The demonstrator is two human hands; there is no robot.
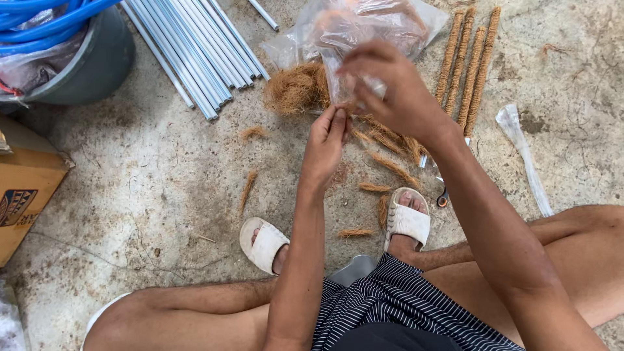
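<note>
**Coir wrapping part-way through, four poles finished**

Nearest the camera sat the person's striped shorts [403, 305], knees spread, feet in white sandals [406, 224] on the concrete floor [162, 175]. Above them the left hand [325, 143] had its fingers pressed together, pinching a small tuft of coconut fibre at the fingertips. The right hand [390, 88] was curled, gripping the lower edge of a clear plastic bag [364, 29]; what else it held between its fingers could not be told.

A loose pile of coconut fibre [296, 88] lay just beside the bag, and stray tufts [390, 166] were scattered on the floor between the hands and the sandals. Four fibre-wrapped poles [468, 65] lay side by side to the right, apparently finished. A bundle of bare metal tubes [201, 49] lay to the left, unwrapped, so by that count much of the work seemed left to do. Scissors [442, 197] lay near the right sandal, a twisted plastic sleeve [523, 156] further right. A grey bucket [84, 65] holding blue hose [39, 19] and a cardboard box [26, 188] stood at the left.
</note>
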